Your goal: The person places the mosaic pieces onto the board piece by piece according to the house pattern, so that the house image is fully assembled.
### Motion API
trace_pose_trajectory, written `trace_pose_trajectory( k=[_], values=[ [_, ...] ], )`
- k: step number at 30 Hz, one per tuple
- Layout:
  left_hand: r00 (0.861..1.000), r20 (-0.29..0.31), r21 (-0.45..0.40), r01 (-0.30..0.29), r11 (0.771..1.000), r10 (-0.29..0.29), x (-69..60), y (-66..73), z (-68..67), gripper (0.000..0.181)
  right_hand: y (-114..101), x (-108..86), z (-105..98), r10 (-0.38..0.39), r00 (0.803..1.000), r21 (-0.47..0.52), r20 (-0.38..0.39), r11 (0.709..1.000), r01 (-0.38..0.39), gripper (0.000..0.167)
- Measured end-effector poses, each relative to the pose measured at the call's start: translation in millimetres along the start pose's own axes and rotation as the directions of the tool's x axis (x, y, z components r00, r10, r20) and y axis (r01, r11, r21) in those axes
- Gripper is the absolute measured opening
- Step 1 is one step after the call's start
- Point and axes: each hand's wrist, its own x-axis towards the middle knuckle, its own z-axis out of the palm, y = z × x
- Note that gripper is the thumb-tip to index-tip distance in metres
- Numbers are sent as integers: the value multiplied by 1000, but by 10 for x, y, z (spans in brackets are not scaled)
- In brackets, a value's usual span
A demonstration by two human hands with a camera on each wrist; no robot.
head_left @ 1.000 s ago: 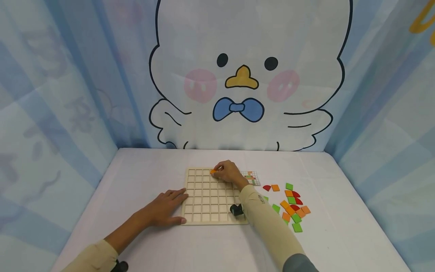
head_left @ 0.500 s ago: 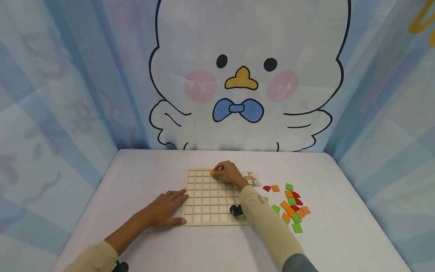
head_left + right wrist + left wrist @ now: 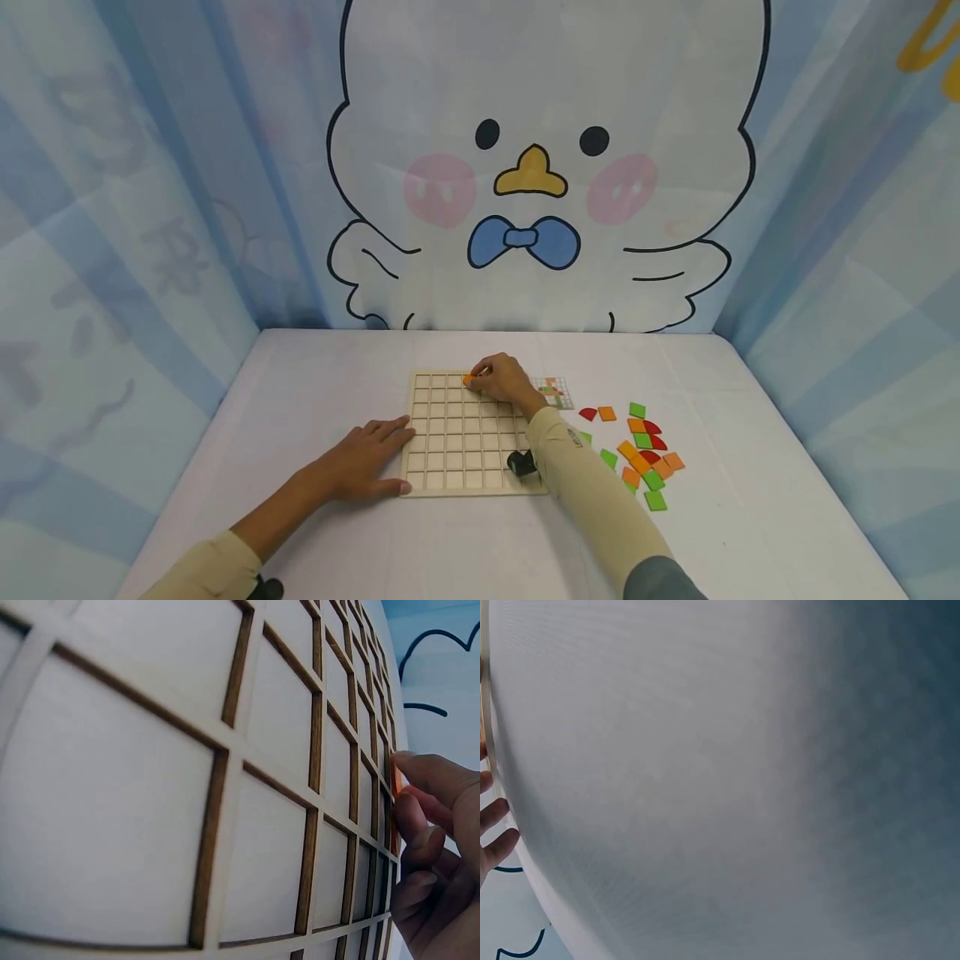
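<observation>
A pale wooden grid board with square cells lies flat on the table. In the head view, the right hand pinches a small orange tile between thumb and fingers at the board's far row. The right wrist view shows this orange tile at the fingertips, by the far cells; whether it sits fully in a cell cannot be made out. Straight fingers of the left hand rest on the board's left edge, the thumb near its front corner. Only fingertips of the left hand show in the left wrist view.
Right of the board, several loose tiles are scattered, among them a green square, an orange square and a red quarter-round piece. A printed pattern card lies beside the board's far right. A printed curtain stands behind the table.
</observation>
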Motion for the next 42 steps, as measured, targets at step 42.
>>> trace_pose_trajectory(
  k=[42],
  values=[
    [1000,-6,-4,-6,1000,6,-8,37,-41,82,595,-1167,-1423,42,995,17,-90,999,-40,32]
  ],
)
